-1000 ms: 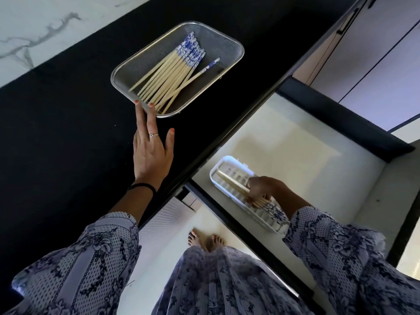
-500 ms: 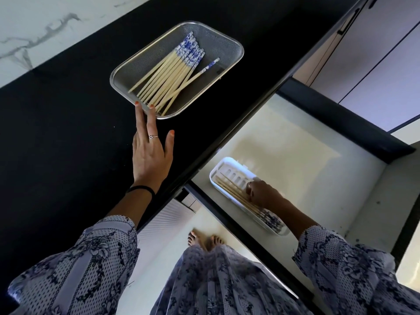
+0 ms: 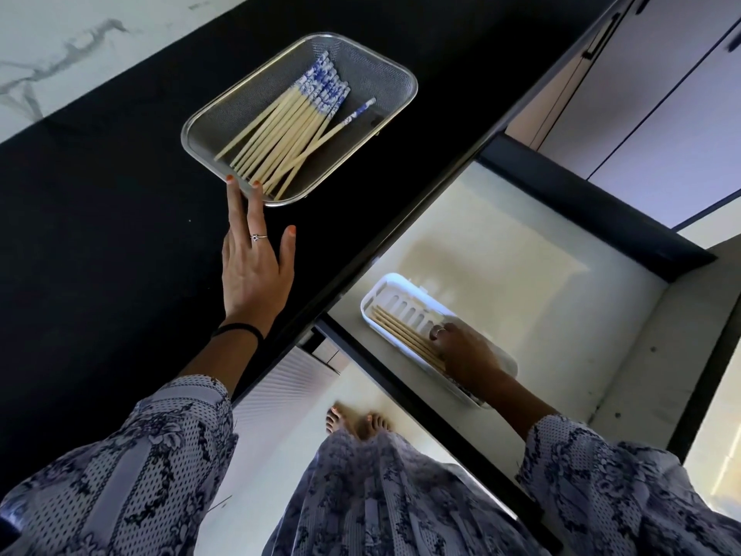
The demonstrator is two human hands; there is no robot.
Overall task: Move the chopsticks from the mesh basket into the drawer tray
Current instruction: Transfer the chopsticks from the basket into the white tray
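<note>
Resting on the black worktop (image 3: 100, 242), the mesh basket (image 3: 385, 70) is filled with a bundle of chopsticks (image 3: 288, 130); its near rim is touched by the flat, released left hand (image 3: 254, 274). A few chopsticks in the white drawer tray (image 3: 395, 288) are covered by the right hand (image 3: 467, 353), whose grasp cannot be told.

I saw mesh basket (image 3: 377, 70) was fine shiny metal; chopsticks (image 3: 280, 138) pale matt wood, glazed blue-white ends; drawer tray (image 3: 385, 290) glossy white plastic; countertop (image 3: 100, 234) matt black.
</note>
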